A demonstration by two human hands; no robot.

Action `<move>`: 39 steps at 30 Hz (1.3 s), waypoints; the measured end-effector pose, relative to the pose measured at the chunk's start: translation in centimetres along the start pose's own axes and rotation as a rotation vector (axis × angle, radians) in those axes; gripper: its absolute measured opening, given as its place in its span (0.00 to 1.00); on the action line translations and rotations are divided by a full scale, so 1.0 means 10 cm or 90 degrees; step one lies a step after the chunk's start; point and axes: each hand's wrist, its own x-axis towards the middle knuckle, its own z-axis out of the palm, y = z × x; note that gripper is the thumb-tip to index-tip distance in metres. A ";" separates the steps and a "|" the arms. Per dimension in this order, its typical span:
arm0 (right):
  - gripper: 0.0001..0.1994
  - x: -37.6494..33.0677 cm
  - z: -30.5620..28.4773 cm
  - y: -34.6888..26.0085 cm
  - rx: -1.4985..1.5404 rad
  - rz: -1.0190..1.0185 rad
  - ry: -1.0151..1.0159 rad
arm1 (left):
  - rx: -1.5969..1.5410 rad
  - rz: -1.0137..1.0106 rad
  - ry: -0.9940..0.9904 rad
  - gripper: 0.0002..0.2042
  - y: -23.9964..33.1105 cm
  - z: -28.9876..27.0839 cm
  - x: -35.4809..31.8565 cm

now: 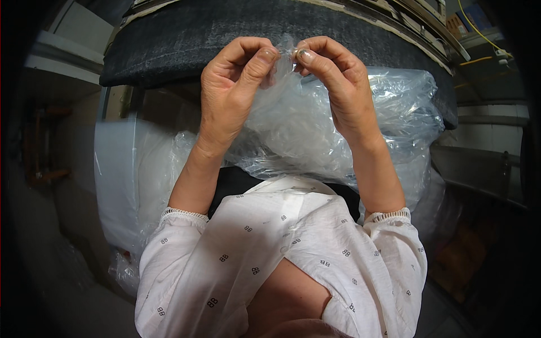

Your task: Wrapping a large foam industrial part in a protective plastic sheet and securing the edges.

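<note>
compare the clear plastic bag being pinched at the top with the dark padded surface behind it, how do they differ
The clear plastic bag is see-through, crinkled and glossy; the dark padded surface is opaque, smooth and matte. The bag is pinched by the left hand and right hand; neither hand holds the surface.

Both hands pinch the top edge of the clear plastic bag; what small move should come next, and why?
Probably rub and pull the two layers apart. The left hand and right hand pinch the clear plastic bag at its top edge, fingertips almost touching, and the mouth looks closed.
</note>
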 end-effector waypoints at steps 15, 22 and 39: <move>0.08 0.01 0.00 0.01 0.009 0.027 -0.011 | 0.200 0.140 0.027 0.05 -0.06 -0.05 0.05; 0.07 0.01 0.01 0.00 0.007 0.016 -0.014 | 0.214 0.125 0.024 0.06 -0.04 -0.05 0.03; 0.11 0.13 -0.08 0.21 -0.195 -0.174 0.006 | 0.273 0.212 -0.002 0.07 -0.05 -0.04 0.07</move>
